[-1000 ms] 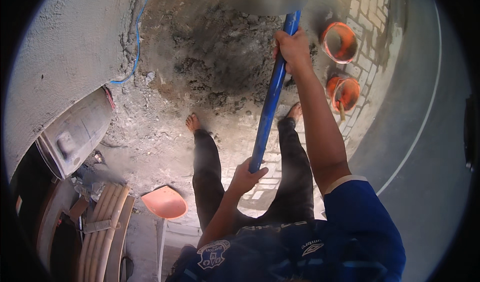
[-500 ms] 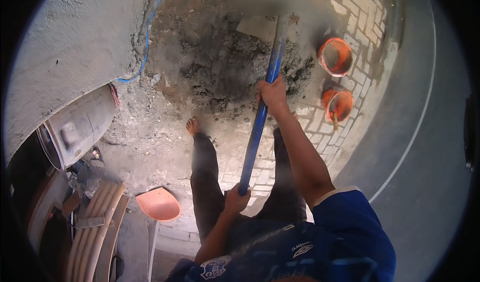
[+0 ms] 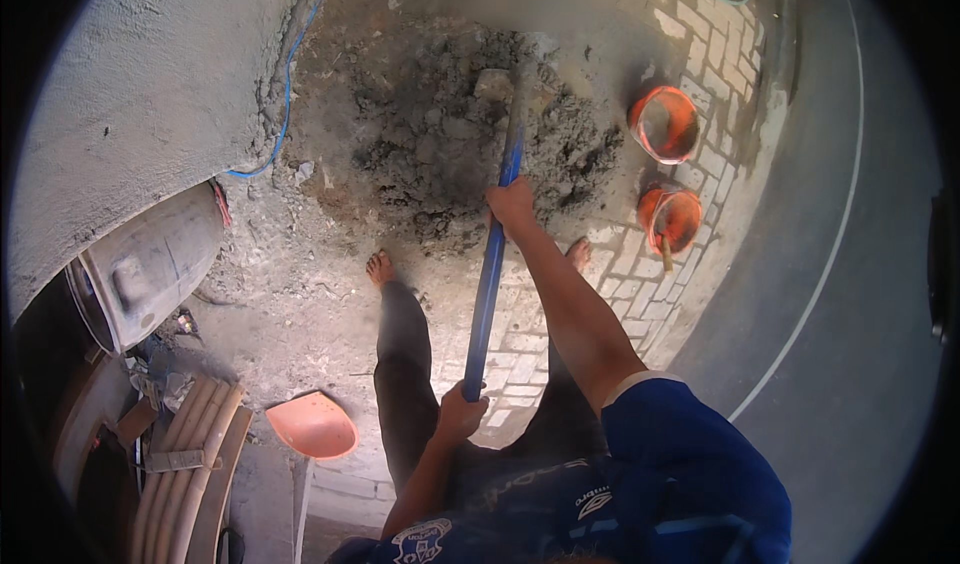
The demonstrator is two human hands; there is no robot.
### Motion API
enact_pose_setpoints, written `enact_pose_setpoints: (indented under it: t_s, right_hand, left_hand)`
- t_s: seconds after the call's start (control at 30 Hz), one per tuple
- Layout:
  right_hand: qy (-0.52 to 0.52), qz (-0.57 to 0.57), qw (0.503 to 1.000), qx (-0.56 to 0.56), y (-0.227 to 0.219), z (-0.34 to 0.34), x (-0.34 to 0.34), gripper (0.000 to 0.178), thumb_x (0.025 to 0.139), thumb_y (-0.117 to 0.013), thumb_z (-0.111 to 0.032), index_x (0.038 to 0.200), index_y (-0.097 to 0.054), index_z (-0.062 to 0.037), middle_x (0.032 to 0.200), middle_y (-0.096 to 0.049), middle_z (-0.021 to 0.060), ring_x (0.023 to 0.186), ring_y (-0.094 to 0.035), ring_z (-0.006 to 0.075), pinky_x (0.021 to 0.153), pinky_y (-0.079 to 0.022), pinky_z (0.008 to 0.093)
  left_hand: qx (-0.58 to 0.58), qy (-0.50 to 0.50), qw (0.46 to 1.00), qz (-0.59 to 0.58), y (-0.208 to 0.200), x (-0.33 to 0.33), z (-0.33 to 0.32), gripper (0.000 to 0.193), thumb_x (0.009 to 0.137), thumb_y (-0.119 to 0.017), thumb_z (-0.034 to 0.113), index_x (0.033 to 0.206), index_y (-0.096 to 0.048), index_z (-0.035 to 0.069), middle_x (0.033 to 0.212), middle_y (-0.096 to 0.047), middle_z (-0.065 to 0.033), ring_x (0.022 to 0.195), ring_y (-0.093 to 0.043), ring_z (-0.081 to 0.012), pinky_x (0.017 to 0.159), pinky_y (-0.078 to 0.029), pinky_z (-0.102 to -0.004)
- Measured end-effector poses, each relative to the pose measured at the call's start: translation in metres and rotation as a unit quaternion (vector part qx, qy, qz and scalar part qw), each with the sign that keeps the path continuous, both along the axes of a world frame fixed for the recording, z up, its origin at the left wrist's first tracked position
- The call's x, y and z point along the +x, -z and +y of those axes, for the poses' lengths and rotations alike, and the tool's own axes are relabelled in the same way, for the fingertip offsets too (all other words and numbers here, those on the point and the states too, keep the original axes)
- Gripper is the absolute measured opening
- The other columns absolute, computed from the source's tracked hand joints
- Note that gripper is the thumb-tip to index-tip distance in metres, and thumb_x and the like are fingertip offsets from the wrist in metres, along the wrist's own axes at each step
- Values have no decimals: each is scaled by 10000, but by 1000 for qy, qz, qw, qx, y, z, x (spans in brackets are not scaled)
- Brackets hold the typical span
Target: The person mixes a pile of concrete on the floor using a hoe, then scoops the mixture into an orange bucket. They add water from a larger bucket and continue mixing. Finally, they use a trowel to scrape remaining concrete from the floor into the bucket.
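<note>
Both my hands are closed round the blue handle of a long hoe [image 3: 489,284]. My left hand [image 3: 460,414] grips the near end, close to my lap. Farther up, my right hand [image 3: 512,206] wraps the middle of the handle. The far part of the handle is grey and coated with dirt. At its end, the blade sits in a heap of wet grey mortar [image 3: 430,134], partly hidden by the mix. My bare feet stand apart on the near side of the heap.
Two orange buckets [image 3: 690,124] [image 3: 684,222] stand right of the heap on paving bricks, the nearer holding a wooden-handled tool. A road lies beyond. At left are a rough wall, a blue hose [image 3: 288,94], a grey barrel [image 3: 155,264], stacked curved pieces [image 3: 180,474] and an orange shovel [image 3: 313,426].
The hoe's blade has dropped into the mortar and its far end has swung left and nearer. My right hand has moved left and slightly nearer; my left has shifted slightly.
</note>
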State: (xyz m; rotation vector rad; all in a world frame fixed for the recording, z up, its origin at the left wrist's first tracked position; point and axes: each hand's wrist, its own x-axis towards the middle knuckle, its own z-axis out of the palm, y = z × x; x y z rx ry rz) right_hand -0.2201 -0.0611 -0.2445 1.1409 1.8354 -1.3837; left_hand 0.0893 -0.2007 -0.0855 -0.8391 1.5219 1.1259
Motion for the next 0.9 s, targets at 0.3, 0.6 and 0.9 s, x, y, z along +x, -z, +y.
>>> enact_pose_setpoints:
  t_s: [0.3,0.6,0.9]
  right_hand:
    - [57,174,982,45,-21,90,-69,316,816,-617,-64,1058,-439,36,701,-547,114,438,-557,209,388,-459,367]
    - [3,19,982,190,90,273,-245,198,863,-626,-69,973,-546,75,777,-587,135,694,-641,268,583,-544,422]
    - [149,-10,986,74,38,43,-106,475,878,-591,-34,1261,-352,116,945,-625,247,650,-674,294,522,-540,423]
  left_hand:
    - [12,67,980,186,84,-63,49,361,809,-694,191,1127,-621,36,840,-690,-202,784,-694,-356,728,-538,-422]
    - [160,109,956,221,127,-312,131,359,786,-692,139,1081,-580,-30,881,-667,-214,818,-669,-337,728,-511,-431]
    - [50,209,972,90,35,-240,-66,363,791,-578,99,1121,-577,-51,965,-660,-268,937,-656,-387,813,-496,-437]
